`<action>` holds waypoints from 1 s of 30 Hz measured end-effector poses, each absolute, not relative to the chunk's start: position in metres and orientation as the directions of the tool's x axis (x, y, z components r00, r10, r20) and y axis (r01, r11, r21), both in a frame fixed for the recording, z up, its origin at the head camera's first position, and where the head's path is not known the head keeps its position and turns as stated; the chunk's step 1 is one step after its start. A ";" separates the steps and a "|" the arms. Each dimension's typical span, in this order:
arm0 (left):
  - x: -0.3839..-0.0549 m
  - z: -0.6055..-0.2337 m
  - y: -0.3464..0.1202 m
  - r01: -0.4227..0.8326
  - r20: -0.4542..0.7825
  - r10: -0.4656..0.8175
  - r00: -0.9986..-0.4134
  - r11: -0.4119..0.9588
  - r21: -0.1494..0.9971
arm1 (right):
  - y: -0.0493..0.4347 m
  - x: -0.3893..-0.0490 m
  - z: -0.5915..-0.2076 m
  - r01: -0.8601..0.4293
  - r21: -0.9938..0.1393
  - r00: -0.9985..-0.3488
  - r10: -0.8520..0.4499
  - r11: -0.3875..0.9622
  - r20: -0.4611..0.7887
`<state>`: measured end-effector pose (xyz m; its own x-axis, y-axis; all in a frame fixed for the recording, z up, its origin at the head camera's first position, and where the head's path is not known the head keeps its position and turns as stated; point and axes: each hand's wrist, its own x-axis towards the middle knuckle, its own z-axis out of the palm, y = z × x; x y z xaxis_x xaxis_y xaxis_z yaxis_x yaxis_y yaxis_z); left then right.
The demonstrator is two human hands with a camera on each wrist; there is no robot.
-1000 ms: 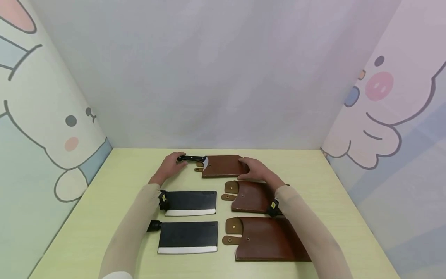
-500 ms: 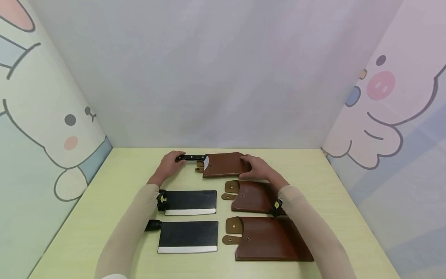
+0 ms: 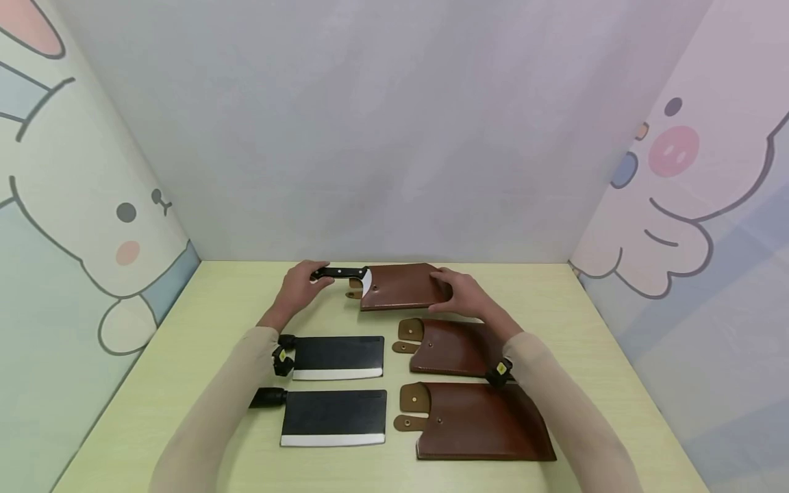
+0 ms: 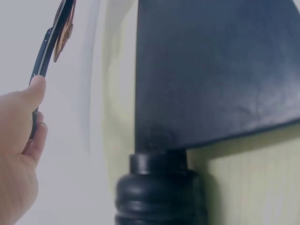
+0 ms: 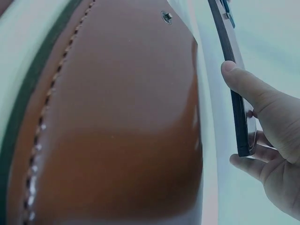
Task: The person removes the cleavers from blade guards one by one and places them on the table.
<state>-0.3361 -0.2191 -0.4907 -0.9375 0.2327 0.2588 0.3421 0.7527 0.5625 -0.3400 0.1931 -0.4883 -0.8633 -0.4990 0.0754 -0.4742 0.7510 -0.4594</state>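
At the back of the table, a knife with a black riveted handle [image 3: 342,272] sits with its blade inside a brown leather sheath [image 3: 401,286]; a curved sliver of metal shows at the sheath's mouth. My left hand [image 3: 300,286] grips the handle's end, thumb and fingers around it in the left wrist view. On the sheath's far right end, my right hand [image 3: 464,296] holds on, with the thumb on one side and fingers on the other in the right wrist view. Sheath and knife appear raised and tilted. The sheath's brown strap [image 3: 354,294] hangs unfastened at the mouth.
Nearer me on the left lie two black-bladed cleavers, the upper cleaver [image 3: 339,356] and the lower cleaver [image 3: 334,416]. To their right lie two more leather sheaths, a middle sheath [image 3: 453,348] and a larger front sheath [image 3: 483,423], partly under my right forearm. A wall stands behind the table.
Both hands have lifted the sheathed knife slightly up and shifted it a little to the right. The cleavers and other sheaths stay in place.
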 end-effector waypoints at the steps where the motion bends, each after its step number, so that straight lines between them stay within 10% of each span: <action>1: -0.335 -0.489 -0.218 0.341 0.261 0.230 -0.938 0.753 0.563 | 0.194 -0.339 -0.488 -0.475 -0.459 -0.864 -0.497 0.751 0.081; 30: -0.304 -0.474 -0.224 0.480 0.373 0.324 -0.869 0.732 0.483 | 0.199 -0.290 -0.476 -0.504 -0.425 -0.861 -0.475 0.752 0.179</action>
<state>-0.3041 -0.2242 -0.4745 -0.8694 0.3242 0.3730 0.4803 0.7319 0.4834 -0.2903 0.1991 -0.4762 -0.8614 -0.4753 0.1793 -0.5035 0.7521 -0.4252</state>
